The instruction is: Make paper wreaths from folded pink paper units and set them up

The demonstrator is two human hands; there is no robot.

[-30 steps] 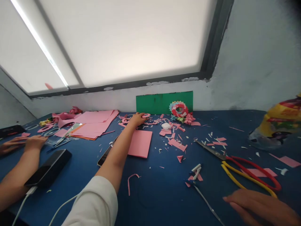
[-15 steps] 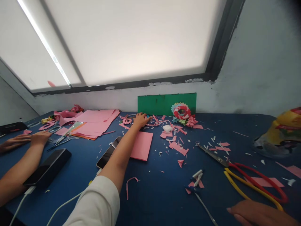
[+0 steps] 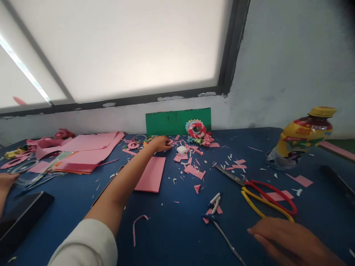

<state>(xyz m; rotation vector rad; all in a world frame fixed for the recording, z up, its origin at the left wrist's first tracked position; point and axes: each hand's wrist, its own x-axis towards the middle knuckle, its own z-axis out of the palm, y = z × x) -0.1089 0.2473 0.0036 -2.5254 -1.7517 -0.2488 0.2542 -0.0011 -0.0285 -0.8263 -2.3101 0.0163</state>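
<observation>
My left hand [image 3: 160,143] reaches far across the blue table [image 3: 177,236] to the paper scraps in front of the green board [image 3: 177,121]. Its fingers are curled in a pinch among small pink cut-outs; what they hold is too small to name. A folded pink sheet [image 3: 151,173] lies beside my forearm. My right hand [image 3: 283,238] rests flat on the table at the lower right, fingers stretched out and holding nothing. Just beyond it lie red-and-yellow-handled scissors [image 3: 263,190].
A paper rosette [image 3: 196,129] leans on the green board, with a white earbud case [image 3: 181,149] nearby. A pink paper stack [image 3: 85,149] lies at the left. A yellow bottle [image 3: 301,138] stands at the right. A dark device [image 3: 19,218] and another person's hand [image 3: 5,181] are at the far left.
The view has swung right, bringing the bottle fully into sight. My left hand stays at the scraps by the green board, fingers now more curled. My right hand has moved slightly left.
</observation>
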